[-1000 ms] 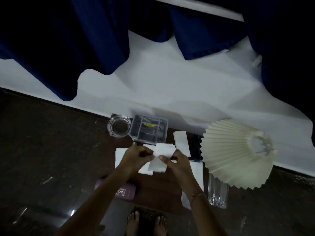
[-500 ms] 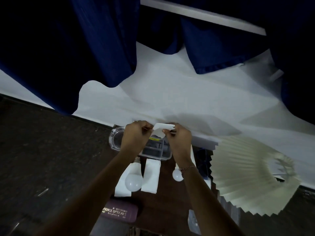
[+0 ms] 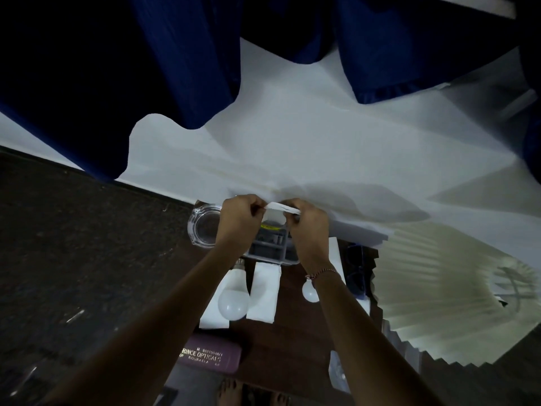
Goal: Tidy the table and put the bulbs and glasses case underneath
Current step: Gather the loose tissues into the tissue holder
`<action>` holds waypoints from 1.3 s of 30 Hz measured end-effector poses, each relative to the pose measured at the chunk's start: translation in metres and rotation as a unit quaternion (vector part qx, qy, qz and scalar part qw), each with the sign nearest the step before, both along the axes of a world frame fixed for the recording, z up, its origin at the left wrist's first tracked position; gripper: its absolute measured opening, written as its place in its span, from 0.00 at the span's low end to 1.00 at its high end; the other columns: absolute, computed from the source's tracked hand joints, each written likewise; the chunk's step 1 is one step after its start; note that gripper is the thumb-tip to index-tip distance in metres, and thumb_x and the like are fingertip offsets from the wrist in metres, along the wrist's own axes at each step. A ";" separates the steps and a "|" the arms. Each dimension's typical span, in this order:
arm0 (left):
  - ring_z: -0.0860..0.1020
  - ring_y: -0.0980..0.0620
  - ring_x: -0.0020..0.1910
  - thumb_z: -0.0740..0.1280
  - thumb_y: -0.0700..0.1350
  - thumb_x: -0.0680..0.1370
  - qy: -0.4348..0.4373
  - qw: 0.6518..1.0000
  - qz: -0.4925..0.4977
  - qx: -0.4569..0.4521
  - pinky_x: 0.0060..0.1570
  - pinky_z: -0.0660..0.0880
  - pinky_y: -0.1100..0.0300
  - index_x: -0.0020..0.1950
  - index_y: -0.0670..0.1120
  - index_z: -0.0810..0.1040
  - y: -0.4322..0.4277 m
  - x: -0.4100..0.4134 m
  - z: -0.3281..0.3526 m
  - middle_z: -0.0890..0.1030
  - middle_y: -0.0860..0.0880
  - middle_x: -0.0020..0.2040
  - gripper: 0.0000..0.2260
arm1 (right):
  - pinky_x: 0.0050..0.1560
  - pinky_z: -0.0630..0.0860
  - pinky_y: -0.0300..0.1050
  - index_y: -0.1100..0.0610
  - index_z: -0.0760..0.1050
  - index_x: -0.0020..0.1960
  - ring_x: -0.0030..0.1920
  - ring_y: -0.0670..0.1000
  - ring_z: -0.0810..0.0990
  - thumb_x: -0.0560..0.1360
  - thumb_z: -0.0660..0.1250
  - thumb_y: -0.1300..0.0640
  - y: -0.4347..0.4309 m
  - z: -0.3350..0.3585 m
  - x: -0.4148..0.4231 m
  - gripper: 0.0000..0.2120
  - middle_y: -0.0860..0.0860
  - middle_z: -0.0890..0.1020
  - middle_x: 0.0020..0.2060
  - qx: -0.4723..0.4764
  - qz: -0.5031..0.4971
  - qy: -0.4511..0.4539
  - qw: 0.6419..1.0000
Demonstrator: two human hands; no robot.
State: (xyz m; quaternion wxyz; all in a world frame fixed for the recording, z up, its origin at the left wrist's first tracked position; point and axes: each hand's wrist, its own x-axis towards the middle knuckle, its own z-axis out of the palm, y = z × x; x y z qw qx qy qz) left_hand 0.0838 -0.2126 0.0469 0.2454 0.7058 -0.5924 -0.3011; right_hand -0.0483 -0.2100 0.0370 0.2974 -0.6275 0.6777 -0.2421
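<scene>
**Both hands hold a folded paper above the organizer**

The left hand (image 3: 238, 218) and the right hand (image 3: 308, 227) are raised side by side over the far end of the table (image 3: 295, 344). Each hand is closed, pinching one end of a white folded paper (image 3: 279, 208) stretched between them. The paper is held clear of the table, above a grey compartment organizer (image 3: 268, 253). A glass ashtray (image 3: 205, 230) sits just left of the organizer, partly hidden by the left wrist.

A large bulb (image 3: 233, 300) lies on a white sheet (image 3: 212, 319) under the left forearm, base pointing away from the person. A second white sheet (image 3: 263, 291) lies just beside it. A small bulb (image 3: 310, 291) rests on the bare table top, touching the right forearm in view. The glasses case (image 3: 210, 357), maroon with gold lettering, lies at the near left edge of the table. A pleated lampshade (image 3: 439, 288) occupies the right side. Blue curtains (image 3: 175, 68) hang against the white wall.
</scene>
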 end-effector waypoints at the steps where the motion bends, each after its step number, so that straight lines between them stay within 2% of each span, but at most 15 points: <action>1: 0.78 0.52 0.38 0.67 0.39 0.74 0.005 1.000 -0.002 -0.004 0.42 0.69 0.68 0.50 0.42 0.82 -0.001 0.000 0.000 0.85 0.43 0.43 0.07 | 0.42 0.73 0.39 0.54 0.80 0.53 0.40 0.49 0.78 0.75 0.64 0.64 0.000 0.000 0.000 0.10 0.53 0.84 0.43 -0.006 -0.005 0.001 1.000; 4: 0.80 0.51 0.40 0.67 0.39 0.74 0.006 1.000 -0.017 -0.005 0.45 0.72 0.65 0.51 0.41 0.82 -0.003 -0.001 0.001 0.85 0.43 0.45 0.08 | 0.43 0.77 0.48 0.56 0.79 0.54 0.41 0.54 0.80 0.75 0.63 0.64 0.000 -0.001 0.000 0.11 0.56 0.83 0.42 -0.015 -0.011 0.003 1.000; 7: 0.81 0.48 0.44 0.67 0.38 0.73 0.005 1.000 -0.023 0.003 0.46 0.70 0.67 0.52 0.40 0.82 -0.002 0.001 0.000 0.85 0.42 0.47 0.09 | 0.45 0.78 0.52 0.58 0.78 0.56 0.45 0.56 0.79 0.75 0.63 0.64 0.003 -0.003 0.001 0.11 0.58 0.82 0.44 -0.019 0.005 0.024 1.000; 12: 0.76 0.56 0.42 0.66 0.38 0.74 0.001 0.999 -0.023 0.023 0.44 0.66 0.74 0.54 0.42 0.81 0.004 0.004 -0.003 0.84 0.43 0.49 0.10 | 0.48 0.78 0.57 0.58 0.77 0.56 0.47 0.58 0.79 0.75 0.64 0.64 0.008 -0.005 0.005 0.11 0.59 0.82 0.46 -0.018 0.005 0.031 0.999; 17: 0.81 0.48 0.49 0.65 0.38 0.75 0.028 0.998 -0.044 0.020 0.49 0.69 0.69 0.56 0.41 0.80 0.004 -0.001 0.001 0.84 0.42 0.50 0.11 | 0.45 0.78 0.52 0.59 0.78 0.54 0.45 0.57 0.79 0.75 0.63 0.64 0.005 0.004 0.001 0.10 0.58 0.82 0.45 -0.067 -0.022 0.029 0.997; 21: 0.80 0.47 0.49 0.65 0.37 0.75 0.023 0.997 -0.060 0.030 0.47 0.69 0.68 0.57 0.41 0.78 0.004 0.000 0.001 0.83 0.41 0.51 0.12 | 0.45 0.76 0.52 0.60 0.77 0.55 0.45 0.57 0.78 0.75 0.63 0.66 0.004 0.005 0.005 0.10 0.59 0.81 0.45 -0.041 0.013 0.055 0.998; 27: 0.78 0.48 0.56 0.65 0.38 0.75 0.038 0.997 -0.022 0.057 0.50 0.65 0.72 0.66 0.42 0.72 0.009 0.009 -0.003 0.81 0.42 0.58 0.19 | 0.55 0.75 0.49 0.56 0.76 0.60 0.54 0.55 0.77 0.75 0.62 0.65 0.008 -0.001 0.006 0.14 0.56 0.81 0.53 0.001 0.050 0.051 0.997; 30: 0.76 0.52 0.55 0.64 0.36 0.75 0.070 0.996 0.013 0.055 0.49 0.61 0.77 0.67 0.40 0.71 0.014 0.011 -0.001 0.80 0.42 0.58 0.20 | 0.62 0.69 0.43 0.56 0.73 0.63 0.61 0.53 0.73 0.75 0.64 0.65 0.011 -0.001 0.004 0.18 0.55 0.77 0.59 -0.010 0.043 0.043 0.998; 33: 0.77 0.51 0.50 0.62 0.37 0.76 0.054 0.996 0.071 0.017 0.45 0.67 0.74 0.65 0.41 0.73 0.027 0.011 0.005 0.82 0.43 0.53 0.16 | 0.57 0.67 0.34 0.56 0.72 0.64 0.60 0.51 0.73 0.76 0.63 0.63 0.025 0.004 0.002 0.17 0.55 0.74 0.59 -0.039 -0.007 0.013 0.999; 36: 0.77 0.53 0.43 0.62 0.39 0.78 0.083 0.989 0.124 0.020 0.36 0.69 0.71 0.59 0.43 0.76 0.055 0.006 0.008 0.81 0.46 0.47 0.11 | 0.56 0.72 0.38 0.56 0.74 0.61 0.55 0.50 0.75 0.77 0.62 0.61 0.059 0.005 0.002 0.12 0.55 0.75 0.56 -0.077 -0.079 -0.029 0.993; 37: 0.78 0.52 0.43 0.62 0.39 0.78 0.099 0.986 0.131 0.028 0.37 0.70 0.69 0.56 0.43 0.77 0.066 0.003 0.007 0.81 0.46 0.45 0.09 | 0.55 0.73 0.38 0.56 0.74 0.59 0.53 0.48 0.75 0.77 0.62 0.60 0.073 0.004 0.003 0.11 0.54 0.75 0.55 -0.084 -0.095 -0.047 0.991; 39: 0.80 0.48 0.45 0.62 0.38 0.77 0.130 0.981 0.133 0.063 0.44 0.75 0.59 0.52 0.43 0.78 0.091 -0.005 0.003 0.82 0.46 0.46 0.07 | 0.51 0.73 0.31 0.55 0.76 0.57 0.49 0.44 0.75 0.77 0.61 0.60 0.102 0.001 0.006 0.09 0.49 0.76 0.50 -0.084 -0.107 -0.074 0.988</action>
